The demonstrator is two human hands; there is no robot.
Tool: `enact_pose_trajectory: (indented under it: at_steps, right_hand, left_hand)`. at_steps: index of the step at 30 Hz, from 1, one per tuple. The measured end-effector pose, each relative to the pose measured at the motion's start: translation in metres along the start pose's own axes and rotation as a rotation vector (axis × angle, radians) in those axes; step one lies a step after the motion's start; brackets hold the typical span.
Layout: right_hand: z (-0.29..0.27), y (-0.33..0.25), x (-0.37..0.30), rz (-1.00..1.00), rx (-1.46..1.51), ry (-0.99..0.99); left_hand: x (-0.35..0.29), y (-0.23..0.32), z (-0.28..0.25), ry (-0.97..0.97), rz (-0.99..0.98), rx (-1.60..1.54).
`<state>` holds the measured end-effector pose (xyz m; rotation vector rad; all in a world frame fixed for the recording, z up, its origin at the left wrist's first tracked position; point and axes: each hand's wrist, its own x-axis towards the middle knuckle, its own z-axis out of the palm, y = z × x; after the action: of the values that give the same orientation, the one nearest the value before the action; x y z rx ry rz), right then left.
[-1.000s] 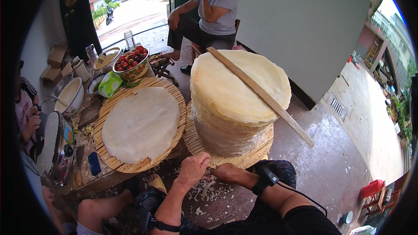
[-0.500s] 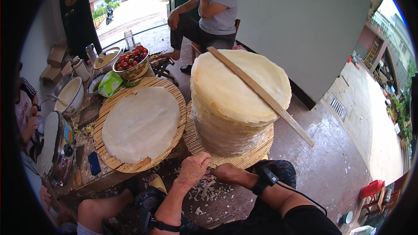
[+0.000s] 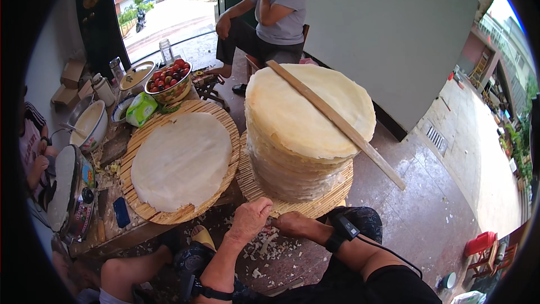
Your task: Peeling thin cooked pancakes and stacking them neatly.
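My left hand has its fingers curled closed, just in front of the tall stack. Close beside it, my right hand is also closed with its fingers turned inward. Anything between the fingers is hidden or too small to make out. Beyond both hands rises a thick stack of thin round flatbreads, pale and yellowish, standing on a round slatted mat. A long wooden strip lies across its top and juts past the right side. To the left, a single pale flatbread covers most of another slatted mat.
On the low table are a round griddle, a phone, a knife, a batter bowl, a green packet and a bowl of red fruit. One person sits behind the stack, another at far left. Scraps litter the floor.
Both my hands keep the same closed pose in the same place. The view has shifted very slightly. At the far left, the other person's hands have moved a little.
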<state>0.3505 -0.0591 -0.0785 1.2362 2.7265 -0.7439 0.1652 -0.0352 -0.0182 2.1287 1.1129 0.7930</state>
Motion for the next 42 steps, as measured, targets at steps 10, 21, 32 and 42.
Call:
enact_pose_trajectory:
  at_steps: [10, 21, 32, 42]
  right_hand:
    - [0.004, 0.001, 0.001, -0.025, 0.000, 0.055]
    - [0.002, -0.002, 0.002, 0.004, 0.010, 0.028]
    - [0.016, 0.007, 0.005, -0.010, -0.002, 0.044]
    - [0.025, 0.009, 0.008, -0.014, -0.003, 0.081]
  left_hand:
    - [-0.001, -0.002, 0.001, -0.007, -0.018, 0.004]
    - [-0.001, -0.001, 0.000, -0.016, -0.019, 0.008]
    - [0.000, 0.000, 0.000, -0.021, -0.020, -0.001]
    - [-0.002, -0.001, 0.003, -0.038, -0.032, 0.012]
